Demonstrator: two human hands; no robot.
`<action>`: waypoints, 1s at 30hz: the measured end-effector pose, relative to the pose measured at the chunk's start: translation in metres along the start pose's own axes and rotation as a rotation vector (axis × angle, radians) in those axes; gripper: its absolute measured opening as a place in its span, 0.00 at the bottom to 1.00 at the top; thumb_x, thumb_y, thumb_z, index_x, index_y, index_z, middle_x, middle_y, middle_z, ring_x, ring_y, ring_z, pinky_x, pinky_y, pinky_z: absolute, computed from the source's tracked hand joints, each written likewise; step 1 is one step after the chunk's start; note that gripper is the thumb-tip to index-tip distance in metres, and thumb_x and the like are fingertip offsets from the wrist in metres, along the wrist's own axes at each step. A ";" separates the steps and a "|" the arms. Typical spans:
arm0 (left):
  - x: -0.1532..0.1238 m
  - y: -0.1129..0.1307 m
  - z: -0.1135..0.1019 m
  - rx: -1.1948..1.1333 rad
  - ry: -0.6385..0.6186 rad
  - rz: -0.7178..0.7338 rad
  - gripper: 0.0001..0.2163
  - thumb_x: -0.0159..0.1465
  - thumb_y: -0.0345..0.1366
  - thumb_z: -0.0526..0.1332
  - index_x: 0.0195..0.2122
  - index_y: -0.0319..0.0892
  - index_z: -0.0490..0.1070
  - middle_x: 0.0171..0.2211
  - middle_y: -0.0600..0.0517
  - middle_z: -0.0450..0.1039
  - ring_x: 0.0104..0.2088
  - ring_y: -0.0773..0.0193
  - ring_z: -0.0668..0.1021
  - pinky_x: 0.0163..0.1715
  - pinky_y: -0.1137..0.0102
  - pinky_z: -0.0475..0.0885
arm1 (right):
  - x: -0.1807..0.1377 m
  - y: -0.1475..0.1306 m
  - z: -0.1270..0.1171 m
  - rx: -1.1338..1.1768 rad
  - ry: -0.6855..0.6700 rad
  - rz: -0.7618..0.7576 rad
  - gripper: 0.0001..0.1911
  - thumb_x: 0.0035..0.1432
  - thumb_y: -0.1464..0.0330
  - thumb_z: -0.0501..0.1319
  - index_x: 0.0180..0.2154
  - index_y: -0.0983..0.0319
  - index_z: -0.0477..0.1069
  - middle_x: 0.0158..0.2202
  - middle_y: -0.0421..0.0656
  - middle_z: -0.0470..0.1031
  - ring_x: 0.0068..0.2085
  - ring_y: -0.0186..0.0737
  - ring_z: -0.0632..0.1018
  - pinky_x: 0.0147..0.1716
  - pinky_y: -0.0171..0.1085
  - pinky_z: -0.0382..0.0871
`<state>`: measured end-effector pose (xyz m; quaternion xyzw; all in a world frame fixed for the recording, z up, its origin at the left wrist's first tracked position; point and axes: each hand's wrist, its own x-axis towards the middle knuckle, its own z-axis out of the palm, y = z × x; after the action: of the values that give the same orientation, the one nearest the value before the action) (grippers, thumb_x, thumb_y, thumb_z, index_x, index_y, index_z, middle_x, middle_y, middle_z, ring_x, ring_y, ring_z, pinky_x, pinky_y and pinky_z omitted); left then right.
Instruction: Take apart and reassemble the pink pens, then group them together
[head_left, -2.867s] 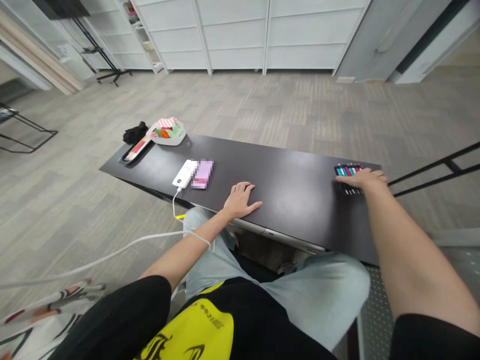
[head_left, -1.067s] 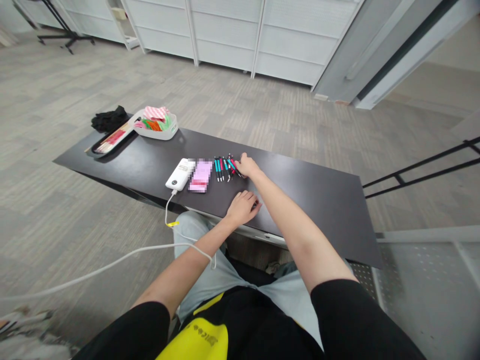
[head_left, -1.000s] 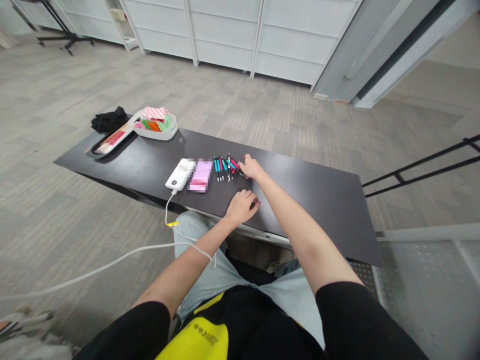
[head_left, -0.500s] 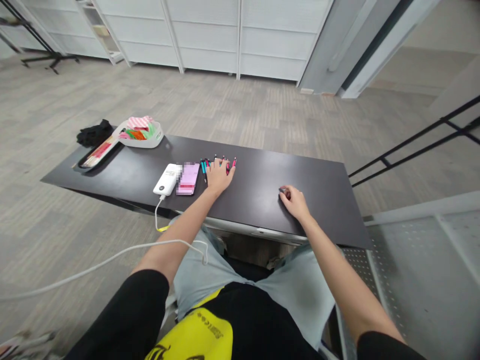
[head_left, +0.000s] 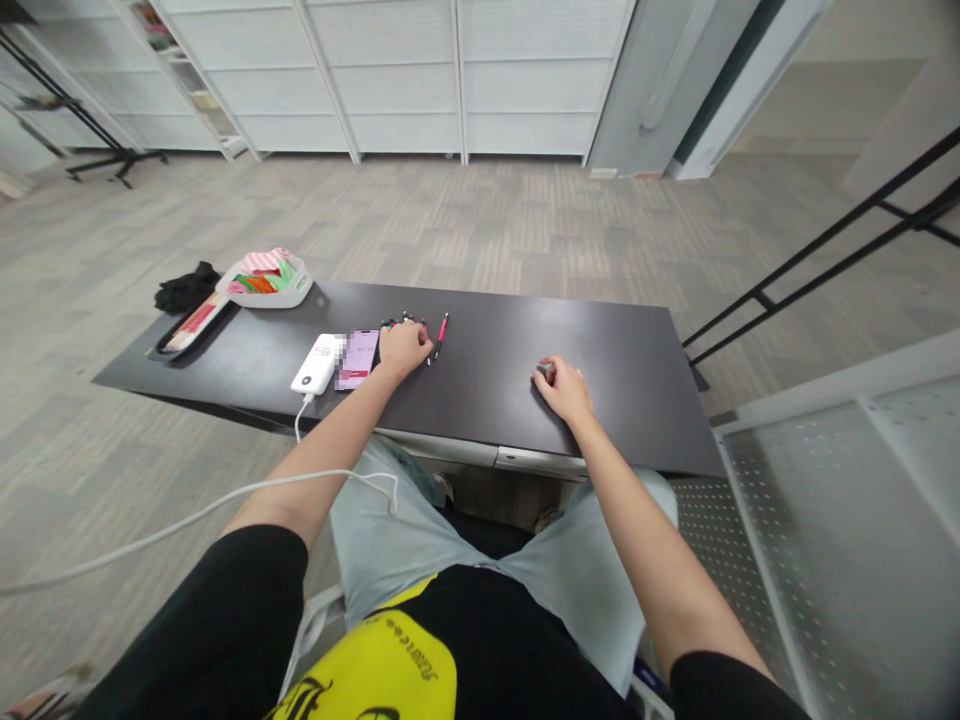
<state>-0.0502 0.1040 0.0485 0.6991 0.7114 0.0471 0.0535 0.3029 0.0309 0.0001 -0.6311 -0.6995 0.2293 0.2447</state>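
A long dark table (head_left: 615, 330) runs across the middle of the frame, its top glossy and mostly bare on the right half. The left hand (head_left: 405, 348) lies palm down at the centre of the table over a bunch of pens (head_left: 393, 324), fingers bent over them. Whether it grips them cannot be told. One pink pen (head_left: 442, 331) lies alone just right of that hand. The right hand (head_left: 564, 389) rests on the tabletop to the right of centre, well apart from the pens. Its fingers are curled in, and whether they pinch anything cannot be told.

Just left of the left hand lie a pink phone (head_left: 357, 357) and a white power bank (head_left: 315, 364), side by side. A white cable (head_left: 225, 505) trails off the near edge toward the lower left. At the table's far left end stand a white basket (head_left: 294, 291) of coloured bits, a black tray (head_left: 161, 347) and a black cloth (head_left: 182, 290).

Grey carpet tiles (head_left: 487, 215) cover the floor, and white cabinets (head_left: 405, 80) line the top of the frame. Black rails (head_left: 825, 245) cross the right side, above a perforated metal platform (head_left: 832, 520) at lower right.
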 end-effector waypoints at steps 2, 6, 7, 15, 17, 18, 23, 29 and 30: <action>0.002 -0.003 -0.001 0.014 -0.009 0.005 0.10 0.76 0.35 0.62 0.48 0.46 0.86 0.57 0.41 0.88 0.64 0.39 0.84 0.67 0.47 0.70 | 0.001 0.001 0.002 0.003 0.012 -0.007 0.07 0.74 0.61 0.63 0.51 0.48 0.78 0.38 0.47 0.84 0.45 0.62 0.87 0.56 0.57 0.76; 0.003 -0.008 -0.003 0.001 -0.031 0.048 0.14 0.73 0.32 0.63 0.54 0.49 0.86 0.63 0.43 0.86 0.68 0.40 0.82 0.67 0.49 0.71 | 0.003 0.004 0.008 -0.014 0.027 0.007 0.08 0.74 0.62 0.64 0.52 0.50 0.77 0.39 0.47 0.85 0.46 0.61 0.86 0.56 0.54 0.75; 0.003 -0.008 -0.003 -0.005 -0.036 0.057 0.15 0.73 0.31 0.63 0.55 0.50 0.86 0.65 0.43 0.85 0.68 0.40 0.81 0.67 0.50 0.71 | 0.003 0.004 0.009 -0.020 0.030 0.013 0.08 0.73 0.62 0.64 0.52 0.51 0.76 0.39 0.48 0.84 0.47 0.61 0.86 0.56 0.54 0.75; 0.012 0.013 0.005 -0.070 0.007 0.046 0.18 0.78 0.46 0.63 0.58 0.43 0.86 0.64 0.32 0.84 0.71 0.28 0.78 0.73 0.40 0.63 | 0.006 0.006 0.012 -0.027 0.037 0.027 0.07 0.73 0.61 0.64 0.50 0.53 0.74 0.40 0.47 0.84 0.46 0.59 0.85 0.56 0.53 0.74; 0.019 0.022 0.010 -0.105 -0.003 0.030 0.16 0.76 0.47 0.67 0.54 0.41 0.87 0.59 0.30 0.86 0.70 0.27 0.79 0.74 0.39 0.61 | 0.006 0.005 0.011 -0.020 0.049 0.024 0.06 0.72 0.61 0.64 0.49 0.51 0.73 0.39 0.46 0.84 0.45 0.58 0.85 0.55 0.52 0.74; 0.022 0.027 0.013 -0.129 -0.010 0.018 0.13 0.75 0.45 0.69 0.49 0.42 0.87 0.56 0.30 0.87 0.70 0.27 0.80 0.74 0.39 0.61 | 0.006 0.005 0.011 -0.017 0.055 0.024 0.05 0.72 0.61 0.65 0.48 0.51 0.73 0.38 0.46 0.84 0.45 0.58 0.85 0.54 0.51 0.74; 0.017 0.053 0.033 -0.362 -0.015 0.033 0.06 0.74 0.40 0.70 0.38 0.48 0.83 0.43 0.38 0.88 0.56 0.34 0.86 0.62 0.46 0.75 | 0.008 0.006 0.011 0.008 0.075 0.026 0.08 0.70 0.60 0.65 0.49 0.51 0.74 0.35 0.44 0.81 0.42 0.58 0.85 0.52 0.52 0.76; -0.036 0.098 0.077 -0.797 0.121 0.243 0.02 0.74 0.39 0.70 0.43 0.55 0.84 0.50 0.44 0.87 0.52 0.43 0.87 0.55 0.52 0.80 | 0.005 0.008 0.011 0.040 0.160 -0.052 0.38 0.65 0.58 0.74 0.73 0.56 0.69 0.58 0.56 0.82 0.46 0.60 0.86 0.57 0.59 0.82; -0.043 0.104 0.084 -0.868 0.131 0.275 0.02 0.72 0.40 0.72 0.41 0.56 0.84 0.49 0.45 0.87 0.51 0.43 0.87 0.55 0.51 0.81 | 0.003 0.008 0.010 0.037 0.170 -0.087 0.43 0.65 0.57 0.75 0.76 0.57 0.66 0.65 0.60 0.79 0.49 0.61 0.86 0.59 0.60 0.82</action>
<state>0.0650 0.0618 -0.0196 0.6956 0.5284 0.3914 0.2895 0.3024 0.0350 -0.0127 -0.6128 -0.6985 0.1767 0.3245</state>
